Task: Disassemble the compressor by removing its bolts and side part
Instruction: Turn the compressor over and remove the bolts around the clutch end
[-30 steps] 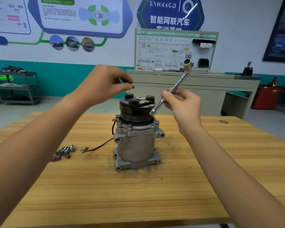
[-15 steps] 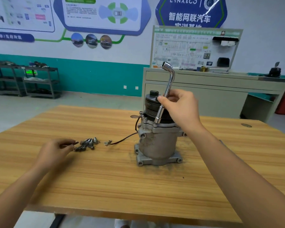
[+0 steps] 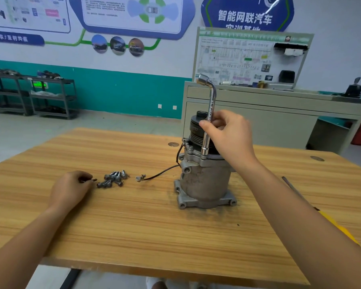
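The grey compressor (image 3: pixel 203 180) stands upright on the wooden table (image 3: pixel 154 226), its black pulley on top. My right hand (image 3: pixel 227 136) grips an L-shaped socket wrench (image 3: pixel 209 113) held upright, its lower socket end set on the compressor's upper flange. A pile of several loose bolts (image 3: pixel 114 178) lies on the table to the left. Just left of that pile, my left hand (image 3: pixel 70 189) rests low on the table and pinches one bolt (image 3: pixel 92 180) between thumb and fingers. A black wire with a plug (image 3: pixel 141 177) trails from the compressor.
A screwdriver with a yellow handle (image 3: pixel 294 189) lies on the table behind my right forearm. A grey cabinet (image 3: pixel 258 113) with a display board stands beyond the table. Metal shelves (image 3: pixel 29 94) line the far left wall.
My left hand carried a bolt from the top of the compressor down to the table by the bolt pile. My right hand swung the wrench upright and set its socket on the flange.
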